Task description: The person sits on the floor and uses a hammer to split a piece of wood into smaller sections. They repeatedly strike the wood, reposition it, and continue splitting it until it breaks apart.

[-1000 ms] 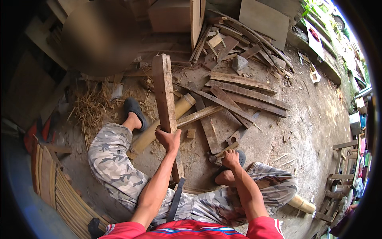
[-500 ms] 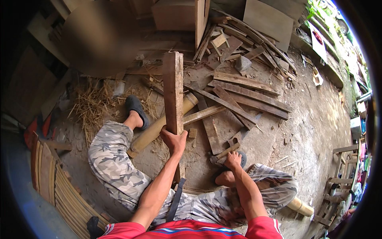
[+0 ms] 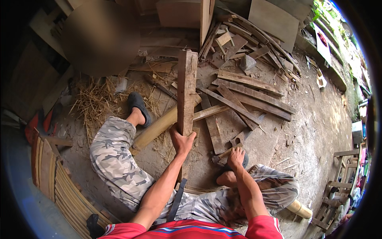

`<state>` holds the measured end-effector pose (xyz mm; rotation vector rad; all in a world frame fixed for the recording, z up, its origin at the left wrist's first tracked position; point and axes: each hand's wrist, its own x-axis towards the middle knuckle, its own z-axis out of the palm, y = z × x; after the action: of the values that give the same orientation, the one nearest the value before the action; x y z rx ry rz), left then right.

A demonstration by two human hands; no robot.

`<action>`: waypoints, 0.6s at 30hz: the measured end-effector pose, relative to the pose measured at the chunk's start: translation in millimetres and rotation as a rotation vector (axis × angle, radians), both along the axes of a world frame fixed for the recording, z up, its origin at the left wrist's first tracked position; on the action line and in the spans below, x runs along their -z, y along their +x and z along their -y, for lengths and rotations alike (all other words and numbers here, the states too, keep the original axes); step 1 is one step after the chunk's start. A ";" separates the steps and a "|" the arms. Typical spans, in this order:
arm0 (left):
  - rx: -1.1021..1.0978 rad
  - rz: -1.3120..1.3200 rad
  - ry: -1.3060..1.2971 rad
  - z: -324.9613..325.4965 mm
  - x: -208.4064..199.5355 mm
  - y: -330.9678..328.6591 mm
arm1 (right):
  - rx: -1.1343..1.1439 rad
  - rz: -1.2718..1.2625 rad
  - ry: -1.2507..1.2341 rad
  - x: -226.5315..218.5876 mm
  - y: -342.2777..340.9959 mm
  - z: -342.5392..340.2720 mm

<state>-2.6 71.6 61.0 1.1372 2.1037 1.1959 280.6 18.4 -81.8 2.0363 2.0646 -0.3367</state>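
Note:
My left hand (image 3: 183, 140) is closed around a long, rough wooden beam (image 3: 186, 91) that stands on end between my legs. A thin spike, perhaps a nail, juts from the beam's right side above the hand. My right hand (image 3: 236, 157), low near my right shoe, is closed on the handle of a hammer (image 3: 223, 154); its head points left, close to the floor. Just beyond the hammer lies a handsaw (image 3: 237, 139) with a wooden grip. A thick bamboo pole (image 3: 157, 129) lies slantwise behind the beam, beside my left foot.
Loose planks (image 3: 254, 97) lie across the floor ahead. Behind them is a scrap-wood pile (image 3: 254, 44) with a grey stone (image 3: 247, 63). Straw (image 3: 93, 99) is heaped at the left. A slatted bamboo piece (image 3: 67, 187) stands lower left, and a wooden rack (image 3: 338, 187) at the right.
The upright beam and my left hand have shifted to the right. My right hand stays low with the hammer, nearly still. The whole view has also moved slightly.

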 end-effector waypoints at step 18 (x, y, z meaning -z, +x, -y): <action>0.444 0.567 -0.088 -33.3 26.4 -18.2 | -0.279 0.236 -0.067 29.0 15.4 -24.8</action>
<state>-20.8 104.9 34.6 1.0040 1.3785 1.0406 295.9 43.2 -110.8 1.6330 2.1187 -0.1083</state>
